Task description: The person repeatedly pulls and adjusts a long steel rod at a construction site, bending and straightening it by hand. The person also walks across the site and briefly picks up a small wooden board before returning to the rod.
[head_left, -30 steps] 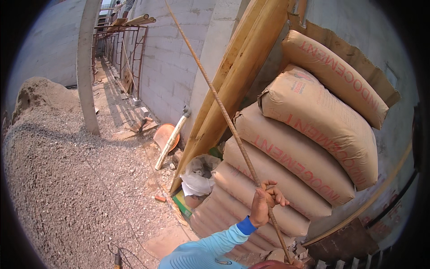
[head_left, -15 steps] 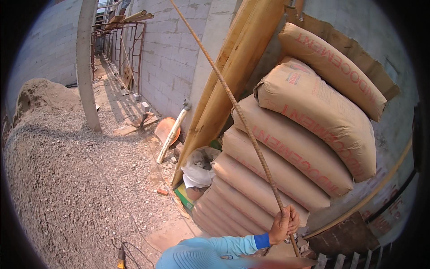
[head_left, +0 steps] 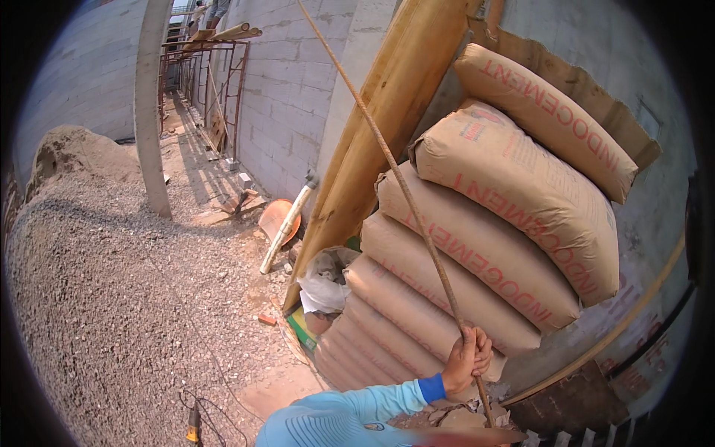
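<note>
My left hand [head_left: 468, 359], in a light blue sleeve with a darker cuff, is closed around a long, thin, rusty steel reinforcing bar [head_left: 430, 246]. The bar slants from the lower right up past the top edge, crossing in front of a tall stack of brown paper cement sacks [head_left: 514, 223]. My grip lies close to the bar's lower part, just in front of the lower sacks. Its foot is partly hidden by a blurred reddish-brown shape [head_left: 465, 437] at the bottom edge. My right hand does not show.
Wooden boards [head_left: 372, 141] lean beside the sacks, with a white plastic bag [head_left: 324, 287] at their foot. Left lies a gravel heap [head_left: 97, 298]. A pale pipe [head_left: 287, 231] rests by an orange basin [head_left: 274, 217]. A concrete post [head_left: 153, 112] and scaffolding [head_left: 237, 97] stand farther off, with people there. A yellow-black tool [head_left: 194, 426] lies lower left.
The view has shifted slightly, so the sacks sit a little farther left and the scaffolding a little farther right. My left hand keeps its grip on the bar.
</note>
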A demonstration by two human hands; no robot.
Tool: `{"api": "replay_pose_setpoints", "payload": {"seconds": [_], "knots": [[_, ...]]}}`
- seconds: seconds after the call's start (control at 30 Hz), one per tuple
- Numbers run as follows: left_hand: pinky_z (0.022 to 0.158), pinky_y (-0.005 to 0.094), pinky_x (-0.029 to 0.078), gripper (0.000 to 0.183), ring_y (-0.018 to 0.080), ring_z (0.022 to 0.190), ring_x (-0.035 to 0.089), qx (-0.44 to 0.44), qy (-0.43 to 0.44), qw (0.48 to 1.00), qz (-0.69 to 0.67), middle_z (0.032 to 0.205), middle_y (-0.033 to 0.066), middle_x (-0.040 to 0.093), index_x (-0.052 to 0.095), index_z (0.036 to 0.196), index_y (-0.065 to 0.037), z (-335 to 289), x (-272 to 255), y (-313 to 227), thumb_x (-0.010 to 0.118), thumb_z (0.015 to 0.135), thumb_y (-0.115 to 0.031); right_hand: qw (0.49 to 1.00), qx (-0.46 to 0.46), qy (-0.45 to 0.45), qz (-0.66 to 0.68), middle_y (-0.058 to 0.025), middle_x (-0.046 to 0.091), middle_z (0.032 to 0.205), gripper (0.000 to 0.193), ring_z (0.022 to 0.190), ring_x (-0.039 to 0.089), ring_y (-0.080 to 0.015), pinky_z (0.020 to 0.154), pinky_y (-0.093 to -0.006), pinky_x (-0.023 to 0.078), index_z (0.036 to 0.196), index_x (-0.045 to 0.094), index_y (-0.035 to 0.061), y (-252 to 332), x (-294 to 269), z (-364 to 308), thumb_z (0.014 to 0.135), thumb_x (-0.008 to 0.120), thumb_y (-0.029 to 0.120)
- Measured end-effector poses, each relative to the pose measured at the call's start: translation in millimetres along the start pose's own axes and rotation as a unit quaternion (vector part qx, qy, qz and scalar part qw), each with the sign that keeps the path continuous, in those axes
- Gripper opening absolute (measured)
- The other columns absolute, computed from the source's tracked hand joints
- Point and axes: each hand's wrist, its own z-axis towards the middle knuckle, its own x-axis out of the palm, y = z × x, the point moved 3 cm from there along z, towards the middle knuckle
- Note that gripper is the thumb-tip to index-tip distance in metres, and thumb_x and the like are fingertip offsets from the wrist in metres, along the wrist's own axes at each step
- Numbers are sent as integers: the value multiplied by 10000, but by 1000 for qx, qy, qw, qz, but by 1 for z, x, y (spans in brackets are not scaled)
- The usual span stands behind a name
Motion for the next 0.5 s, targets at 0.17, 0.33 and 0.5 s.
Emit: {"api": "replay_pose_setpoints", "payload": {"seconds": [0.17,0.33,0.5], "knots": [[395,195,221,539,44,458,228,-17,4,1000,-6,587,-40,268,333,816,-127,11,-9,4,280,916,-654,876,311,287,230,-213,675,850,289,787,652,-400,683,-476,522,942,732,128,-16,29,-13,757,607,312],[391,203,227,530,52,447,235,-43,-31,999,1,575,-38,274,337,786,-123,7,-26,4,283,941,-627,918,238,264,174,-215,669,820,275,753,649,-407,657,-485,521,920,727,130,-10,49,-27,787,582,322],[398,212,238,506,55,441,239,-105,-51,993,25,567,-39,276,336,757,-130,-1,-31,22,288,972,-585,907,236,304,167,-216,663,787,272,711,646,-416,624,-497,519,893,722,128,-9,62,-61,823,549,327]]}}
